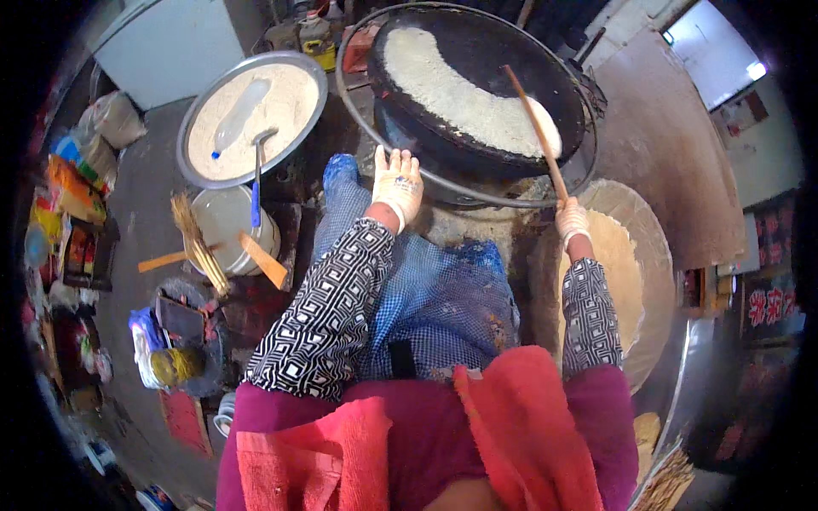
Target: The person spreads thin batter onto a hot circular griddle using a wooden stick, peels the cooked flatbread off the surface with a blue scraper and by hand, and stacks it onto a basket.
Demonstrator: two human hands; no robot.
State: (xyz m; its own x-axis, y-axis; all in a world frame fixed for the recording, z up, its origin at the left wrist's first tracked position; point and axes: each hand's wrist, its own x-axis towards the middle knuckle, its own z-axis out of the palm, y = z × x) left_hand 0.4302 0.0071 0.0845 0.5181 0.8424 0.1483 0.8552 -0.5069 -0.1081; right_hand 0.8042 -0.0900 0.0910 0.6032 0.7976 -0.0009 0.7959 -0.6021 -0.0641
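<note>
My right hand (573, 223), in a pale glove, is closed around the end of a long thin wooden spreader (535, 121). The spreader's blade lies across the right end of a curved band of pale batter (443, 92) on a round black griddle (503, 47). My left hand (397, 186), gloved too, has its fingers stretched out over the metal ring (351, 109) that surrounds the griddle. It seems to touch the ring and holds nothing that I can see. Bare dark griddle shows to the right and behind the batter.
At the left stands a wide metal basin (192, 162) of pale batter, with a clear bottle (243, 117) and a blue-handled ladle (256, 192). Below it, a bucket (271, 238) carries a straw brush (198, 243) and wooden scraper (262, 260). Thin flatbread (607, 272) is stacked at right.
</note>
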